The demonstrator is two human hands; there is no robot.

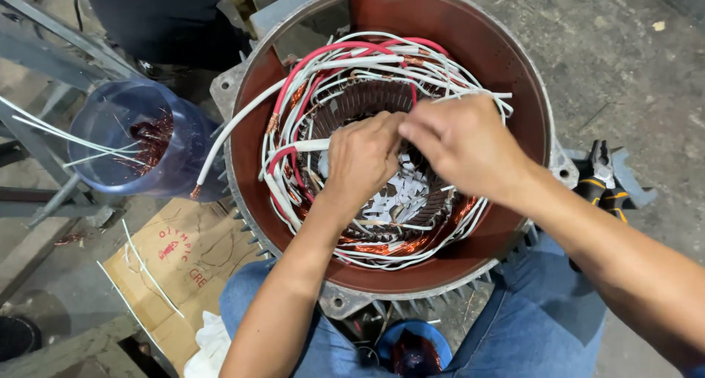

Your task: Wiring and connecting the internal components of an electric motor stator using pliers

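A large round motor stator housing [507, 62], rust-red inside with a grey rim, stands upright between my knees. Copper windings [411, 246] and white and red sleeved wires [330, 62] ring its core, and white paper slot strips [404, 194] stick out near the middle. My left hand [360, 157] and my right hand [459, 143] meet over the core, fingers pinched together on a white sleeved wire [312, 146] at the windings. What lies between the fingertips is hidden.
A translucent blue plastic container [125, 139] with copper scraps and white sleeves sits at left. Flattened cardboard [187, 257] lies on the concrete floor. Pliers with black and yellow handles [606, 180] rest at right. Another person's dark-clothed legs [169, 18] are at top left.
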